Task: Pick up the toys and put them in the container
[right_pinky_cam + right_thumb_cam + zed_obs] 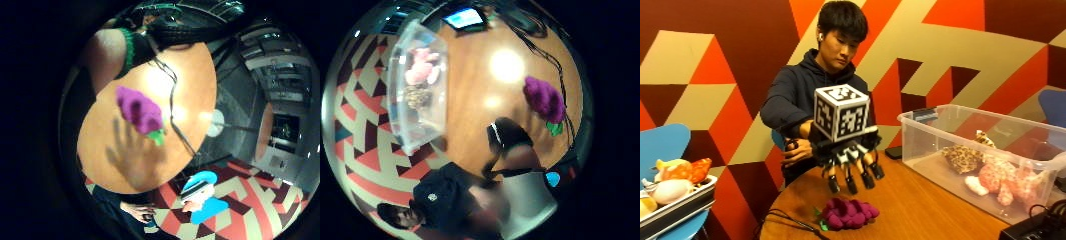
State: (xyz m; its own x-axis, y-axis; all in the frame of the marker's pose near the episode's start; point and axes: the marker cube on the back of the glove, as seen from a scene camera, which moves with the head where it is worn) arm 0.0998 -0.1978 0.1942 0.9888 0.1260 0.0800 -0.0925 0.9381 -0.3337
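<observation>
Above the table [926, 210], hand [850, 167] fingers spread, over purple toy [848, 213], no legible writing

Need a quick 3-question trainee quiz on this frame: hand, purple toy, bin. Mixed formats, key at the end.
1. True or false: the gloved right hand grips the purple plush toy.
2. Multiple choice: the purple plush toy lies
A. in the clear container
B. on the wooden table
C. on the blue chair
3. Fill in: toys already in the clear container include a spotted plush and a ____ one.

Key: 1 false, the hand hovers above it with fingers spread. 2 B, on the wooden table. 3 pink.
</observation>
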